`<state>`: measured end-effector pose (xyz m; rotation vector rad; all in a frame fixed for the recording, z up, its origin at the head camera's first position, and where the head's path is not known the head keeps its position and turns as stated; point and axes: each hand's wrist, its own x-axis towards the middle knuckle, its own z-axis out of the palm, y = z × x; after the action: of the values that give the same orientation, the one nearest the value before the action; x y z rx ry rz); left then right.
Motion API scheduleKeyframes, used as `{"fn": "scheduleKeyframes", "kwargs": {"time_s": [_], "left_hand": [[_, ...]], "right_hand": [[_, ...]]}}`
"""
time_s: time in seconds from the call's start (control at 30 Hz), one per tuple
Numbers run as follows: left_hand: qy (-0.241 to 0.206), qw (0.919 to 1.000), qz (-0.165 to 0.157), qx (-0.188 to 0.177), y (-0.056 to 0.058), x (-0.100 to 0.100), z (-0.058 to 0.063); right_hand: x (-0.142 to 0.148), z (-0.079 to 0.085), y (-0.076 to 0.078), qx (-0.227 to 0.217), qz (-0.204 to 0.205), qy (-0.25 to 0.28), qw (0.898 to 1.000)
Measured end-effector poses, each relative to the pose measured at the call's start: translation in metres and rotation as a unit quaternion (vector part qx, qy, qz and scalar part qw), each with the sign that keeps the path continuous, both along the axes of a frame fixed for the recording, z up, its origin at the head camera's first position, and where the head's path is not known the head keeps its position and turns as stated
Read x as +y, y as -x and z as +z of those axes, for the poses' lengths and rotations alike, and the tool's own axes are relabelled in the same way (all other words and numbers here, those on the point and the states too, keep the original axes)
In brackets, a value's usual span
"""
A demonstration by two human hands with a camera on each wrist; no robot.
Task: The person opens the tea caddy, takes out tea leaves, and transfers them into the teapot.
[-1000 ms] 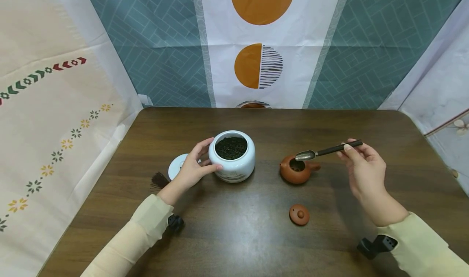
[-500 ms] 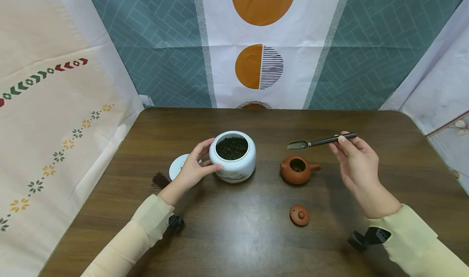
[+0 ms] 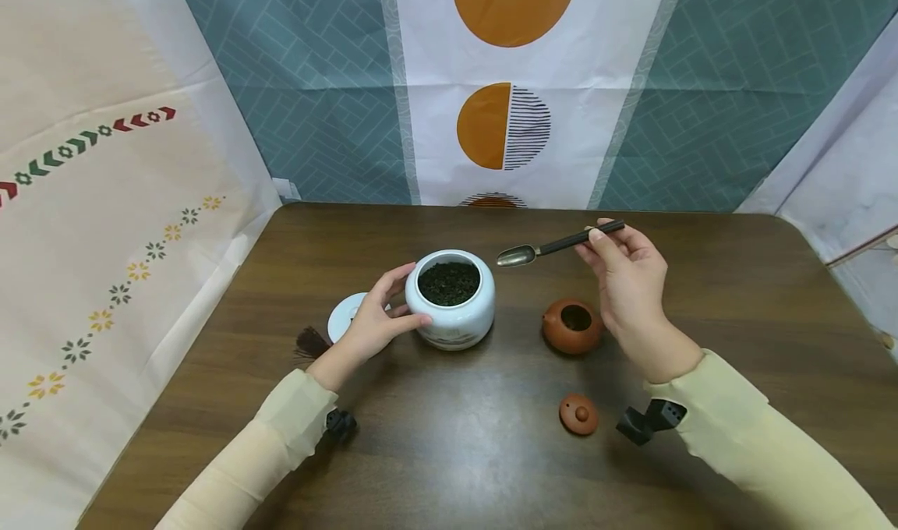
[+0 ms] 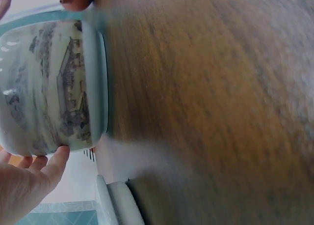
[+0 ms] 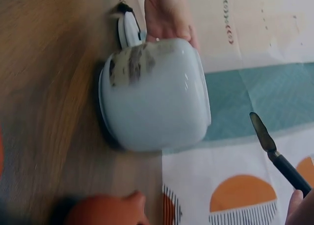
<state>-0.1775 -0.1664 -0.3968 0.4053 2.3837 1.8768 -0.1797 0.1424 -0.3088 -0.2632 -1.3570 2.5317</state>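
Note:
A white porcelain jar (image 3: 459, 327), filled with dark loose tea leaves (image 3: 449, 284), stands upright on the table. My left hand (image 3: 372, 323) holds its left side, thumb in front and fingers behind. In the left wrist view a painted landscape shows on the jar (image 4: 54, 87). My right hand (image 3: 634, 284) pinches the dark handle of a metal tea scoop (image 3: 517, 256). The scoop is in the air just right of the jar's mouth, apart from it. Below my right hand sits a lidless brown clay teapot (image 3: 563, 341) with dark contents; its handle is hidden behind the hand.
The teapot's lid (image 3: 579, 415) lies on the wooden table (image 3: 449, 468) in front of the pot. Behind my left hand is the jar's white lid (image 3: 342, 318), partly covered, with a dark tassel-like bundle (image 3: 310, 344) beside it. A patterned cloth (image 3: 505, 125) hangs behind the table.
My right hand has carried the scoop up and left, from the teapot's opening to beside the jar. The left hand and jar have stayed in place.

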Motion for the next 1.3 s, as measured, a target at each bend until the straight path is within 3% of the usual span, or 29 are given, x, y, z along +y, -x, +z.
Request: {"fn": "scheduleKeyframes", "kwargs": {"time_s": [0.3,0.67,1.0,1.3], "left_hand": [[0.007,1.0000,0.003,0.002,0.002,-0.001,0.001],[0.014,0.9999,0.007,0.001,0.001,0.000,0.001],[0.012,0.9999,0.004,-0.002,0.000,-0.002,0.000],[0.006,1.0000,0.004,0.002,0.000,-0.002,-0.001]], "right_hand": [[-0.036,-0.006,0.011,0.019,0.008,-0.081,0.996],[-0.067,-0.030,0.018,0.082,0.011,-0.200,0.976],[-0.091,-0.050,0.021,0.138,0.025,-0.291,0.947],[-0.102,-0.060,0.021,0.207,0.032,-0.388,0.897]]}}
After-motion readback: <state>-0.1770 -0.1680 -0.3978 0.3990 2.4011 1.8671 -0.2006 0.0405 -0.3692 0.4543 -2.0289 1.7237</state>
